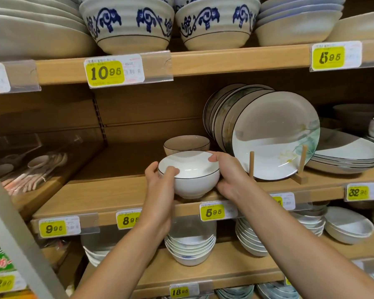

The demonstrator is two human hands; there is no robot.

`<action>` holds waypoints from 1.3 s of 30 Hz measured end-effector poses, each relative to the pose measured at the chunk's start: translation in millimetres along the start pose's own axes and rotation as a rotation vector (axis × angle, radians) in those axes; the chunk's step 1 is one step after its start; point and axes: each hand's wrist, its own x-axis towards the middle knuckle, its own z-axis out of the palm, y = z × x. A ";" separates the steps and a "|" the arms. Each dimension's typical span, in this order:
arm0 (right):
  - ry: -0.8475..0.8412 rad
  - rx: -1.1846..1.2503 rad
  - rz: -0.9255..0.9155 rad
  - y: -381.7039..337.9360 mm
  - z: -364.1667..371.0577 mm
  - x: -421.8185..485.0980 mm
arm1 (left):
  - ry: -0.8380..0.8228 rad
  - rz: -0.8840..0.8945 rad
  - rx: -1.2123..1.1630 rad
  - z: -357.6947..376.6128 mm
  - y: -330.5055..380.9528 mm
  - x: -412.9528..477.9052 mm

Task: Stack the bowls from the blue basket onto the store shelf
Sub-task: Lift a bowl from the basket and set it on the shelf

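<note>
wooden shelf (108,190) with bowl (186,142), plate rack (300,179)

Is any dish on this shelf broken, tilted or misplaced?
Nothing stands out. The left hand and right hand hold the white bowl upright at the shelf edge, a second bowl sits behind, and the plates lean neatly in their wooden rack.

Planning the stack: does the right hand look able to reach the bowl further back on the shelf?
Probably yes: the right hand is near the rear bowl, nothing between, though it grips the held bowl.
</note>
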 end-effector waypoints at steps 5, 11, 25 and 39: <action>-0.050 0.010 0.010 11.7 -4.7 -5.9 | 0.038 -0.010 -0.043 4.9 -0.5 -0.5; -0.104 -0.011 0.012 1.7 -13.5 -4.2 | -0.028 -0.055 -0.094 -8.5 4.9 15.0; -0.125 -0.019 -0.004 5.4 -12.7 2.4 | 0.091 -0.032 -0.096 -8.7 1.2 7.5; -0.130 -0.004 -0.011 7.7 -12.8 -2.2 | -0.010 0.020 -0.025 4.9 -3.1 -6.0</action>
